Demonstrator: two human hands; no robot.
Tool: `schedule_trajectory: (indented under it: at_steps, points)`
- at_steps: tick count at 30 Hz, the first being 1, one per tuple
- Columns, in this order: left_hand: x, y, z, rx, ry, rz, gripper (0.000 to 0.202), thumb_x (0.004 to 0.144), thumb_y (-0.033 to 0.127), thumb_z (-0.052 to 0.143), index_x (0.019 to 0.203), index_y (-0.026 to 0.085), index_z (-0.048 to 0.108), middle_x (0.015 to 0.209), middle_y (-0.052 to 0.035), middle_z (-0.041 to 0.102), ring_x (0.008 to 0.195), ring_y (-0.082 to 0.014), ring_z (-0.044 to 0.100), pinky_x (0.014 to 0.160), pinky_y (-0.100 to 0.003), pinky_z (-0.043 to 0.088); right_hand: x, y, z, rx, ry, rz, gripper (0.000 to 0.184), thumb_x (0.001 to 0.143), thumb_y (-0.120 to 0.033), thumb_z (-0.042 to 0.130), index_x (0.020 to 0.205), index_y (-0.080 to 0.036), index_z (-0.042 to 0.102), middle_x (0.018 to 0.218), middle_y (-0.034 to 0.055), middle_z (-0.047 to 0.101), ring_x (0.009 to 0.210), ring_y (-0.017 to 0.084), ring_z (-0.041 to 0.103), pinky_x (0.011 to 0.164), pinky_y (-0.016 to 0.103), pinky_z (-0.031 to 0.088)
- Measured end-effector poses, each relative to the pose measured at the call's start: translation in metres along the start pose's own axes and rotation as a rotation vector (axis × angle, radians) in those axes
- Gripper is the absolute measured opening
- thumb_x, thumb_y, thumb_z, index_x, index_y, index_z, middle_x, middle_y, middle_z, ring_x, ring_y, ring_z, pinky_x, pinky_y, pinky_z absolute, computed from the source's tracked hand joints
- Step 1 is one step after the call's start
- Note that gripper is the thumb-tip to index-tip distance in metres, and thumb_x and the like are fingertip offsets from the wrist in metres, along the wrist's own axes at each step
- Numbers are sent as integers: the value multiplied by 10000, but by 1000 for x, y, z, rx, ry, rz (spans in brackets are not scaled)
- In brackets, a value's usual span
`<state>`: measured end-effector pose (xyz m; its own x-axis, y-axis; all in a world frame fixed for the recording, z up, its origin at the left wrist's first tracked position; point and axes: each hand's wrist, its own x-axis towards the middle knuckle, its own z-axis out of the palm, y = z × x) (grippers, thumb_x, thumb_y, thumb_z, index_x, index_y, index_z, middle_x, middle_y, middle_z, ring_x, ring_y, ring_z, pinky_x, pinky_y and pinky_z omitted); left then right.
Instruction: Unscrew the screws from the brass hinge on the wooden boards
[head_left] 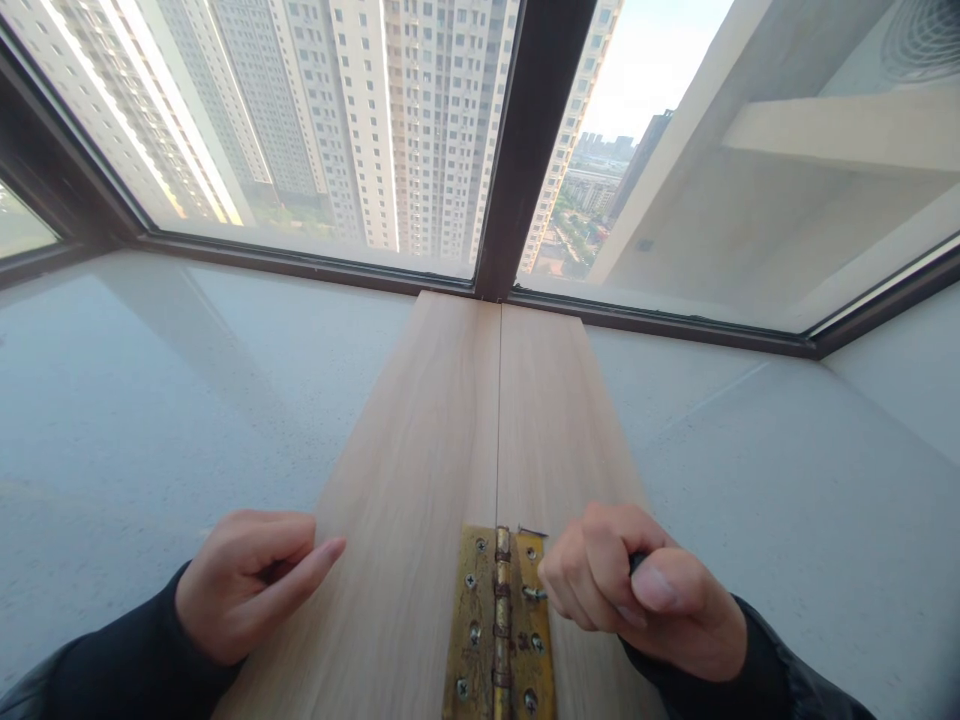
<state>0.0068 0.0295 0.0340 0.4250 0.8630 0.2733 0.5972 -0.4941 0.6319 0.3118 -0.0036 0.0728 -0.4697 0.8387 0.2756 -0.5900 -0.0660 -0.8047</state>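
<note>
A worn brass hinge [502,620] lies opened flat across the seam between two pale wooden boards. Its left leaf has several cross-head screws in its holes. My right hand [637,590] is closed around what looks like a screwdriver, whose dark handle end [637,562] shows beside my thumb. A short metal piece [534,593] shows between that hand and a hole in the right leaf; whether it is a screw or the tool's tip is unclear. One loose screw [531,531] lies at that leaf's top edge. My left hand [259,580], loosely curled and without anything visible in it, hovers over the left board.
The left board [405,480] and right board [562,420] reach back to the dark window frame [517,150]. They rest on a pale speckled sill [187,400]. Beyond the glass stand tall buildings.
</note>
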Motion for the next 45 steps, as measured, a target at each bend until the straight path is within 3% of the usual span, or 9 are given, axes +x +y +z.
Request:
schedule_trajectory:
  at_steps: [8, 14, 24, 28, 34, 37, 41, 43, 45]
  points:
    - [2, 1, -2, 18, -13, 31, 417, 900, 224, 428, 557, 185, 194, 581, 56, 147, 490, -71, 185, 488, -266, 176, -4, -49, 22, -1254, -12, 63, 177, 697, -179, 432, 792, -186, 581, 818, 72, 600, 729, 199, 548, 642, 339, 408]
    - [5, 5, -4, 4, -13, 50, 405, 900, 205, 411, 556, 184, 199, 563, 58, 160, 483, -68, 194, 490, -263, 179, -20, -64, 34, -2001, -56, 475, 330, 840, -314, 457, 522, -226, 441, 423, -6, 462, 365, 116, 300, 399, 290, 117]
    - [5, 4, -4, -91, -20, 28, 401, 899, 238, 415, 572, 181, 188, 564, 59, 154, 493, -68, 174, 490, -254, 166, 17, -71, 48, -1657, -14, 1248, 457, 915, -408, 332, 573, -190, 543, 543, 47, 536, 442, 138, 428, 431, 282, 226]
    - [4, 3, -5, -102, -16, 35, 405, 892, 238, 416, 562, 189, 187, 562, 57, 155, 488, -73, 177, 482, -265, 168, 23, -68, 54, -1855, -199, 1102, 348, 886, -289, 381, 598, -186, 545, 550, 45, 561, 439, 133, 436, 428, 281, 185]
    - [4, 3, -6, -90, -10, 50, 408, 882, 238, 431, 562, 188, 183, 562, 58, 154, 493, -74, 164, 481, -265, 160, 2, -73, 48, -2136, -777, 504, 200, 825, -120, 435, 659, -199, 513, 515, 8, 522, 399, 122, 352, 473, 335, 98]
    - [3, 2, -6, -106, -7, 44, 402, 885, 241, 423, 571, 186, 179, 562, 58, 152, 491, -72, 164, 480, -259, 160, 7, -69, 54, -1939, -314, 844, 202, 826, -227, 452, 631, -200, 495, 552, 20, 520, 453, 130, 394, 464, 300, 151]
    - [2, 2, -8, -133, -4, 27, 405, 886, 246, 422, 570, 182, 177, 561, 60, 141, 490, -68, 155, 479, -252, 159, 23, -60, 62, -1064, 455, 1533, 251, 835, -301, 288, 762, -217, 513, 475, -51, 361, 366, 106, 224, 393, 251, 176]
    - [2, 3, -8, -134, 3, 22, 407, 883, 245, 424, 562, 181, 182, 557, 60, 144, 489, -68, 157, 476, -249, 160, 24, -58, 62, -1063, 440, 1545, 263, 828, -283, 269, 739, -216, 507, 473, -56, 325, 373, 103, 201, 406, 248, 171]
    - [2, 4, -9, -136, 3, 29, 414, 880, 244, 431, 552, 181, 187, 556, 61, 144, 488, -68, 155, 472, -251, 159, 19, -57, 59, -1516, 154, 1336, 235, 807, -254, 346, 618, -205, 477, 491, -28, 348, 427, 109, 256, 452, 262, 158]
